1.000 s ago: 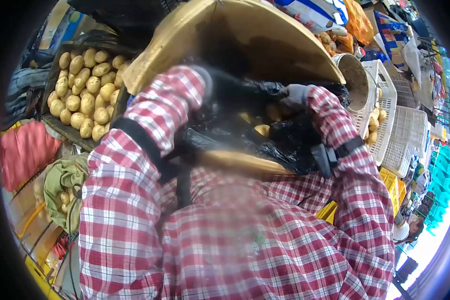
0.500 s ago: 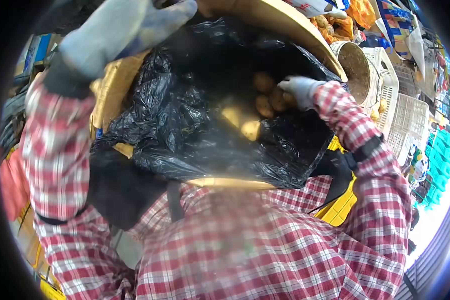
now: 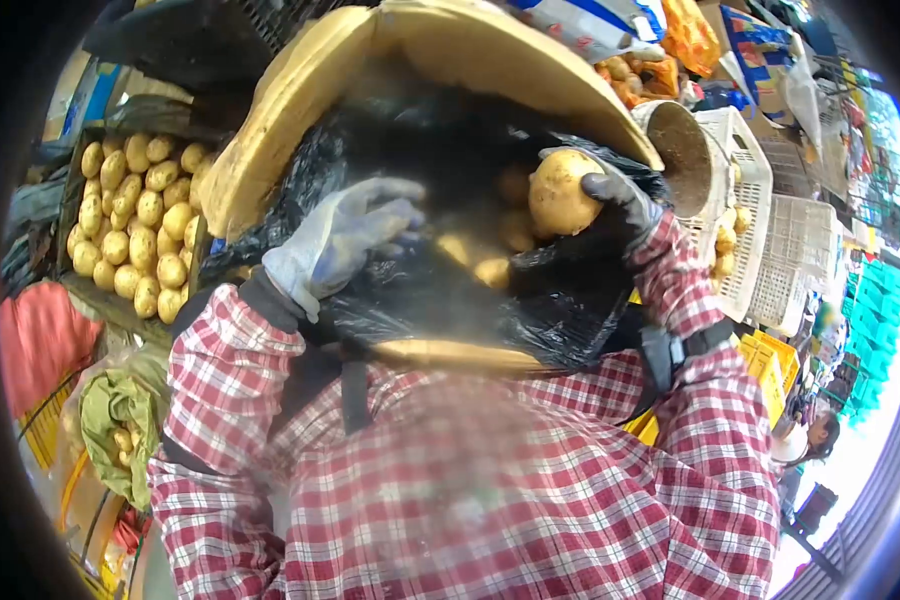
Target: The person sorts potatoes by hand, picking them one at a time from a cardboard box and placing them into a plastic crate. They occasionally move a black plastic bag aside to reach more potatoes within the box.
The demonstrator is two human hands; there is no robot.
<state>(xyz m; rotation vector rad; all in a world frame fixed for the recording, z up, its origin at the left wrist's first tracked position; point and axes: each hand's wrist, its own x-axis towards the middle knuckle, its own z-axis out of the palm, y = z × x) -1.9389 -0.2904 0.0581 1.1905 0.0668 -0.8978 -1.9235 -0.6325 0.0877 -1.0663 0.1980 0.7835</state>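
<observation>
A large potato is in my gloved right hand, its fingers wrapped round the potato's far and right sides. It is held up over a cardboard box lined with a black plastic bag. Lower in the bag, partly in shadow, lie several more potatoes. My left hand, in a grey glove, hovers over the left side of the bag with its fingers apart and slightly bent, nothing in them.
On the left stands a crate full of potatoes, with a green bag below it. A white bucket and white plastic baskets stand to the right. Yellow crates are lower right, near another person.
My left hand has come down from the upper left to over the bag, bringing the potato crate into view. My right hand has lifted a potato from inside the bag.
</observation>
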